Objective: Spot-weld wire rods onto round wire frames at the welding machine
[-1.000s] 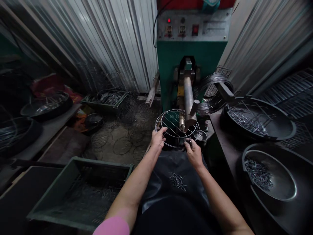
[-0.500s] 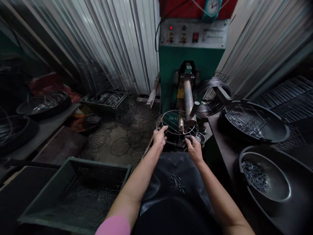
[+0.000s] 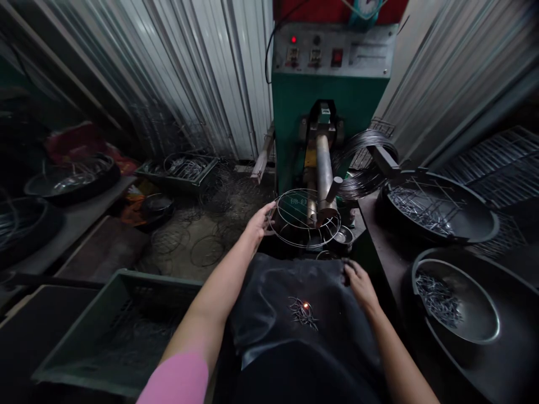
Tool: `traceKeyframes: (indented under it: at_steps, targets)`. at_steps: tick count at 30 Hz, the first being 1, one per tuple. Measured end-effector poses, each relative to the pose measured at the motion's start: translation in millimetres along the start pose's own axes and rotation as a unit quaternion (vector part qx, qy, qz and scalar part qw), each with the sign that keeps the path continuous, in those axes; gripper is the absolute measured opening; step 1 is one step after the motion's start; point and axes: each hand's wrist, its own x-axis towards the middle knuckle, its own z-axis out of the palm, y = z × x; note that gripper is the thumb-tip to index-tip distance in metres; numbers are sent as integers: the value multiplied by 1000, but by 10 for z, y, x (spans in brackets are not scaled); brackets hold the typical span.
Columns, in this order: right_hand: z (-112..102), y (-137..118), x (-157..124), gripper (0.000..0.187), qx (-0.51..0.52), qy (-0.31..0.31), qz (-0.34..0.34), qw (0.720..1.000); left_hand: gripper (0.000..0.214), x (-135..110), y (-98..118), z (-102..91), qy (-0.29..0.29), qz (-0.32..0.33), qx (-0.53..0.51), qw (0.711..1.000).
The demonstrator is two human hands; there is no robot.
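A round wire rack [image 3: 304, 244] with two rings and cross wires sits tilted around the lower electrode of the green spot welder [image 3: 330, 90]. My left hand [image 3: 257, 225] grips its left rim, thumb on the near side and fingers reaching along the edge. Off to the right, my right hand [image 3: 360, 285] is closed at the upper right corner of the black apron [image 3: 269, 286], its fingertips pinching the edge. Short bent wire pieces [image 3: 302, 315] lie in a small heap on the apron over my lap, with a bright orange spark among them.
Right, a bench holds a dark pan [image 3: 475, 221] of wire pieces and a metal bowl [image 3: 480, 314] of more. A wire coil [image 3: 366, 163] hangs beside the welder. Left stands a green crate [image 3: 76, 336]; wire rings [image 3: 208, 251] lie on the floor.
My right hand has left the rack's near side and moved down and right to the apron's edge. My left hand has shifted left along the rim. An orange spark has appeared on the wire heap.
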Motion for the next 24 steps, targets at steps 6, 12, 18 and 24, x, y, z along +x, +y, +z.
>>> traceKeyframes:
  at_steps: [6, 12, 18, 24]
  targets:
    - [-191, 562, -93, 30, -106, -26, 88, 990, 30, 229, 159, 57, -85, -13, 57, 995]
    - [-80, 367, -22, 19, -70, 16, 93, 993, 31, -51, -174, -67, -17, 35, -57, 998]
    - [287, -418, -70, 24, 116, -113, -53, 985, 34, -295, -269, 3, 55, 117, -80, 988]
    - [654, -681, -15, 20, 48, -86, -196, 976, 42, -379, -393, 198, 67, 146, -92, 983]
